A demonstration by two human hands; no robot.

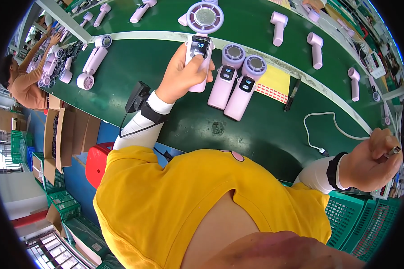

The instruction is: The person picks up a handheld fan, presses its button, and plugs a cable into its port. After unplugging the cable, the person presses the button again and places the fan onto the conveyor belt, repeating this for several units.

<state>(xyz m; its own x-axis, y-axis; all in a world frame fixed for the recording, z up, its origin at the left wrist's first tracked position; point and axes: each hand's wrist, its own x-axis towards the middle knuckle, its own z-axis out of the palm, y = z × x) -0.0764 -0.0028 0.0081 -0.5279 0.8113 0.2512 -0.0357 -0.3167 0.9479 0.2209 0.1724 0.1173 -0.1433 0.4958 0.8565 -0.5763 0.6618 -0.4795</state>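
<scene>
My left hand (186,74) is wrapped round a pale pink handheld fan (197,87), its thumb on the front just under the lit display. The round purple head of this fan points away from me. Right of it, two more handheld fans (221,87) (240,97) lie side by side on the green table, displays up and lit. At the far right my closed right hand (368,161) grips a small thing with a metal tip (394,151); its kind is unclear. A white cable (331,114) runs from beside this hand to a plug on the table.
A black marker (292,95) lies beside a yellow sheet with red marks (274,84). More fans (317,50) lie along the green conveyor behind a pale rail. At left are a folded fan (95,62), another person (29,83), cardboard boxes (58,139) and a red stool (98,165).
</scene>
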